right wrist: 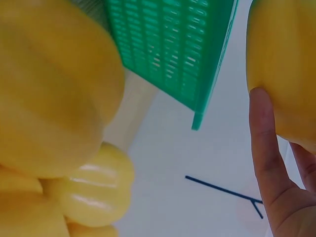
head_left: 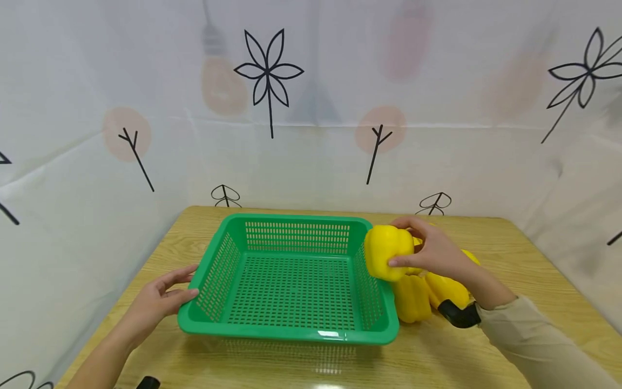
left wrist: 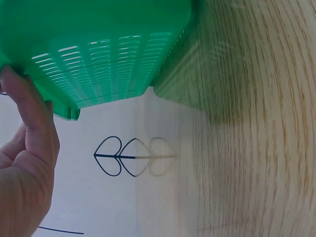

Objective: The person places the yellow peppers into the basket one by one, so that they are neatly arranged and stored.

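Note:
A green plastic basket [head_left: 291, 333] with slotted sides stands on the wooden table, its inside bare. At its left rim my left hand [head_left: 154, 302] holds on, thumb over the edge; in the left wrist view the fingers of this hand [left wrist: 32, 143] reach under the rim. My right hand [head_left: 434, 251] grips a yellow bell pepper [head_left: 384, 251] by its sides, raised near the basket's right rim. The same pepper [right wrist: 286, 64] shows at the right of the right wrist view. Beneath the right hand lie several more yellow bell peppers [head_left: 412, 300], partly hidden by hand and wrist.
The wooden table [head_left: 495, 254] extends to both sides of the basket. Behind it hangs a white cloth [head_left: 311, 162] printed with flowers and twigs. A black strap piece [head_left: 459, 314] sits at the right wrist, by a beige sleeve [head_left: 529, 340].

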`<state>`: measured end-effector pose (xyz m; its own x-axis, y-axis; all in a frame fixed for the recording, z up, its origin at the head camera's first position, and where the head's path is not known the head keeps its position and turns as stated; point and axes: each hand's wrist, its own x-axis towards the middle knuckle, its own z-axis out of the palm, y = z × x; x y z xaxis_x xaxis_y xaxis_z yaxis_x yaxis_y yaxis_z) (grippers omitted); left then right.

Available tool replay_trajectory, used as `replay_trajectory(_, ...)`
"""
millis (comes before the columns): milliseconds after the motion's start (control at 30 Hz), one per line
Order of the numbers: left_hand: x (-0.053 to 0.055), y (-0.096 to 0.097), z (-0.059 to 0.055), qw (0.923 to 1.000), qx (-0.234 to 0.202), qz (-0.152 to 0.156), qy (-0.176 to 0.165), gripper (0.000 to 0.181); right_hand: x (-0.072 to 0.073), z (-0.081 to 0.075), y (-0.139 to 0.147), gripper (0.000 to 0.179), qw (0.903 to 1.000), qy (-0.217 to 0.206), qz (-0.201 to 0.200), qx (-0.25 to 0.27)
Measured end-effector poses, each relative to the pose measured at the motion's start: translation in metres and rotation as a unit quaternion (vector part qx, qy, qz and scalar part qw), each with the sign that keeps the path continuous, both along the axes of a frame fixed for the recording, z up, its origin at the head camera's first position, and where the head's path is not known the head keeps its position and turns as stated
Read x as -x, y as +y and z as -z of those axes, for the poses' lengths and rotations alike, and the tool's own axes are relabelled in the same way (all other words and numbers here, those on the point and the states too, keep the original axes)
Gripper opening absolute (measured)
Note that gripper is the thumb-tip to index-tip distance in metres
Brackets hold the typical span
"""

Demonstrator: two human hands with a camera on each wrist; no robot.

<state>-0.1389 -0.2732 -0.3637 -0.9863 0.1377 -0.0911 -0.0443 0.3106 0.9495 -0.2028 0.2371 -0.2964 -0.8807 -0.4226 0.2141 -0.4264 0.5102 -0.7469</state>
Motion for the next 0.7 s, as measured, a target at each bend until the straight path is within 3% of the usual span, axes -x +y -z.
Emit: replay_trajectory(700, 0.001, 0.0, 0.001, 1.0, -0.006, 0.0, 0.005, 0.061, 0.02, -0.01, -0.038, 0.057, 0.9987, -0.006, -0.046, 0.02)
